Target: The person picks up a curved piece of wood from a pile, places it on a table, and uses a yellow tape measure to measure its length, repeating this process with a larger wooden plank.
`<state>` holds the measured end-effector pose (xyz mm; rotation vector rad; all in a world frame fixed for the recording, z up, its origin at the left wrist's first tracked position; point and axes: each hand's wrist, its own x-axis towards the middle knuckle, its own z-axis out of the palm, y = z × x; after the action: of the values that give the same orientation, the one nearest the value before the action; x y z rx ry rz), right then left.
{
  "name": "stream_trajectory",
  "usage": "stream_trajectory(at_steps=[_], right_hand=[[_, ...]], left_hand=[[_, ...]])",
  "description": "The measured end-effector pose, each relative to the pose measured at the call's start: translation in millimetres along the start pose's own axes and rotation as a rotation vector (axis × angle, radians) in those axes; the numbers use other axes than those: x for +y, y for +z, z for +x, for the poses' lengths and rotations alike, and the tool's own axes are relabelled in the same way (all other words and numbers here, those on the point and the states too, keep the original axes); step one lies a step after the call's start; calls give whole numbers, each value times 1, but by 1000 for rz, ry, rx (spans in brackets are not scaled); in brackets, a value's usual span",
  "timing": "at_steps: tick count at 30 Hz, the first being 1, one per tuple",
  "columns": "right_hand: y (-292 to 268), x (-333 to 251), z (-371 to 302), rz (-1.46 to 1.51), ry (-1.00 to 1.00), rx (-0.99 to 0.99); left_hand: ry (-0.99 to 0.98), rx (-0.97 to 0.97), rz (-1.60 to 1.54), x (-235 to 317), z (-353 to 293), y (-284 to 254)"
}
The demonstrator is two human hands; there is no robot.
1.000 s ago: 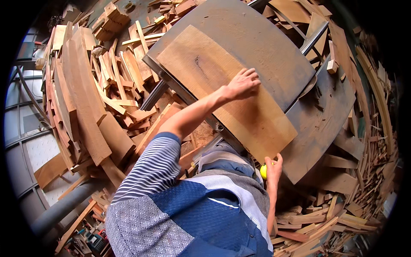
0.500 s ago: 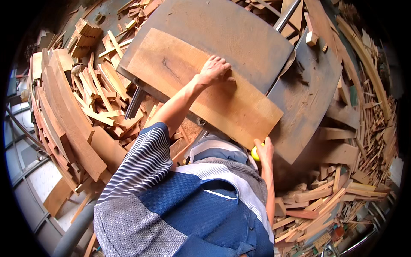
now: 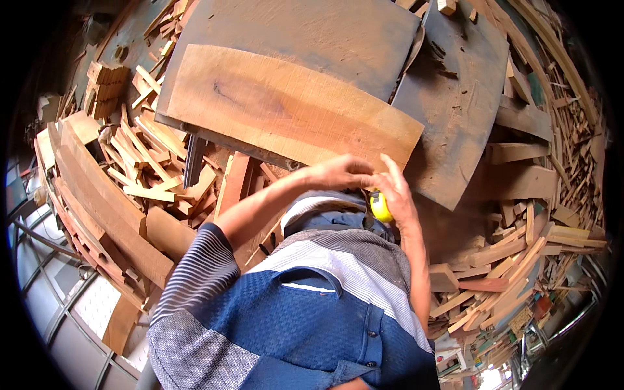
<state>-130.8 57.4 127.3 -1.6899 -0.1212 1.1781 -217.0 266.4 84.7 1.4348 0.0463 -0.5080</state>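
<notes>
A wide wooden board with a dark knot lies flat on a dusty metal machine table. In front of its near edge, close to my waist, my right hand grips a yellow tape measure; its index finger points up over the board's corner. My left hand reaches across to meet it, fingers bent together beside the tape measure. Whatever its fingertips pinch is hidden. Neither hand presses on the middle of the board.
Right of the board is a second metal table section with sawdust and dark splinters. Long curved planks and a heap of offcuts lie to the left. More scrap wood is piled at the right.
My left hand has left the board's top and come back to my right hand at the near edge. The tape measure shows more fully now. The view has shifted a little.
</notes>
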Motion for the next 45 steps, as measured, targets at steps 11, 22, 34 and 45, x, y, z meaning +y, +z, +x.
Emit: stream_trajectory(at_steps=[11, 22, 34, 45], right_hand=[[23, -21, 3, 137, 81, -326], [20, -29, 18, 281, 142, -310], [14, -17, -8, -42, -73, -198], [17, 5, -11, 575, -135, 32]], left_hand=[[-80, -36, -328, 13, -32, -15], [-129, -72, -528, 21, -25, -33], [-136, -48, -752, -13, -16, -15], [-163, 237, -879, -7, 0, 27]])
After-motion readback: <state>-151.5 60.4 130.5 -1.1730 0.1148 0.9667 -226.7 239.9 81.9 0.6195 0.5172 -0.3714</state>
